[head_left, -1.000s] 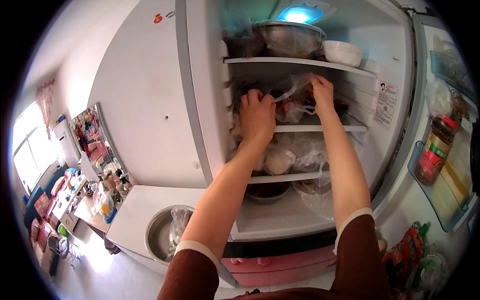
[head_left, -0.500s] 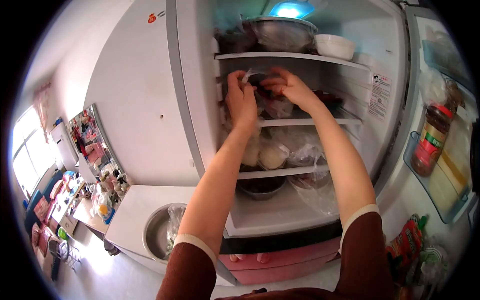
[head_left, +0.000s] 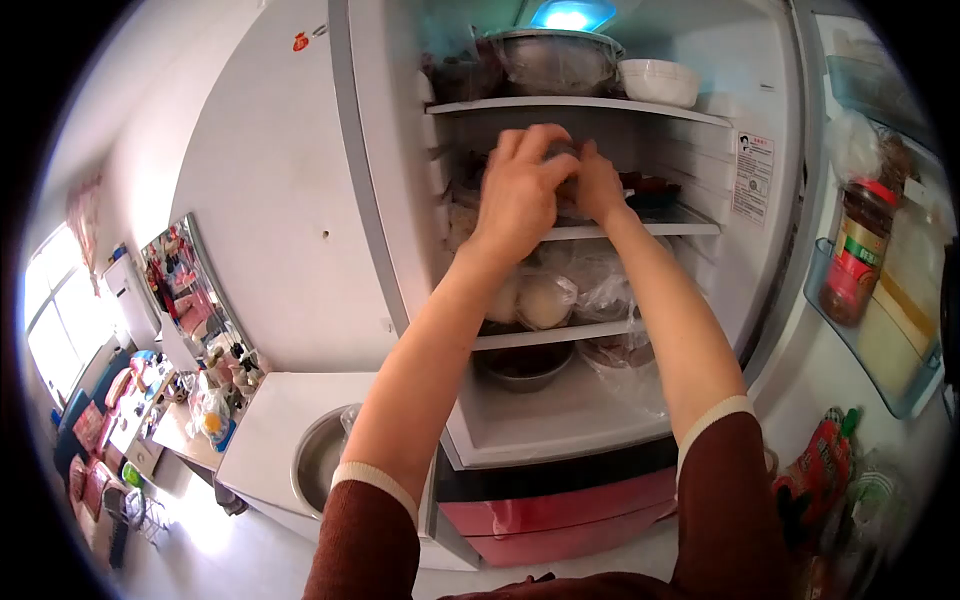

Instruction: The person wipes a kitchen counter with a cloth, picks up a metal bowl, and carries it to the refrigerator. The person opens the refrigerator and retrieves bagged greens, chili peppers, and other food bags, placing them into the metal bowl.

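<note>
Here, bag (head_left: 568, 208) between left hand (head_left: 522, 192) and right hand (head_left: 599, 186), long axis and grip unclear.

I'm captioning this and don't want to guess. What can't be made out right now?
All in the head view:
What the left hand and right hand touch: hidden by the hands themselves.
Right side of the metal basin: covered by the left forearm.
Inside of the white bowl: hidden by its wall.
Fine print on the label: too small.

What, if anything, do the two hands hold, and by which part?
That cannot be told: the left hand and right hand hide whatever is between them.
</note>
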The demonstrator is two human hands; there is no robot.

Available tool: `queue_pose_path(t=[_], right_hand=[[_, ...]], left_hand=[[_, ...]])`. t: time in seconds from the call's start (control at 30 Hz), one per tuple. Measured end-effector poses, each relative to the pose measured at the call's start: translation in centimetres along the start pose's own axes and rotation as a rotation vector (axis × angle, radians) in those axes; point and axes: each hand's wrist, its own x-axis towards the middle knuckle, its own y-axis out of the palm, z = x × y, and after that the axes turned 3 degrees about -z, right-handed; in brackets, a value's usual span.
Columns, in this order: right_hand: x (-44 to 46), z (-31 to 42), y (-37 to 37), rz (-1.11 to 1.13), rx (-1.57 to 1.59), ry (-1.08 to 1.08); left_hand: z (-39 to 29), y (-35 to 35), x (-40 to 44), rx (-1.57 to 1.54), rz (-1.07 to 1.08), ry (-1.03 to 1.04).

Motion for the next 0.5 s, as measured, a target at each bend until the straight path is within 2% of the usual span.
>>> queue_pose_path(t=[0.03,0.07,0.13,0.2,0.23,0.3,0.33,0.37,0.43,0.5], right_hand=[[0.1,0.1,0.0,-0.009,-0.006,0.0],[0.3,0.3,0.1,-0.088,0.021,-0.003],[0.6,0.1,0.2,-0.173,0.047,-0.005],[0.4,-0.3,0.2,-0.169,0.173,-0.259],[0.2,-0.4,0.2,-0.168,0.173,-0.253],[0.1,-0.9,0.5,0.034,0.271,-0.082],[0.4,-1.4,0.7,0.171,0.088,-0.062],[0.4,-1.9,1.1,0.173,0.092,-0.062],[0.4,-2.2,1.0,0.444,0.066,-0.094],[0.0,-1.7,0.5,0.459,-0.008,-0.148]], left_hand=[[-0.1,0.0,0.3,-0.027,0.11,0.058],[0.0,0.3,0.5,-0.031,0.1,0.066],[0.7,1.7,-0.2,-0.134,0.22,0.031],[1.5,2.6,-0.5,-0.162,0.313,-0.082],[2.0,2.9,-0.4,-0.166,0.317,-0.082],[3.2,3.3,0.1,0.148,0.461,-0.253],[3.7,3.4,0.3,0.149,0.463,-0.253],[4.2,3.5,0.4,0.302,0.643,-0.233],[5.4,3.7,0.9,0.615,0.994,-0.185],[6.4,4.6,0.9,0.677,0.967,-0.192]])
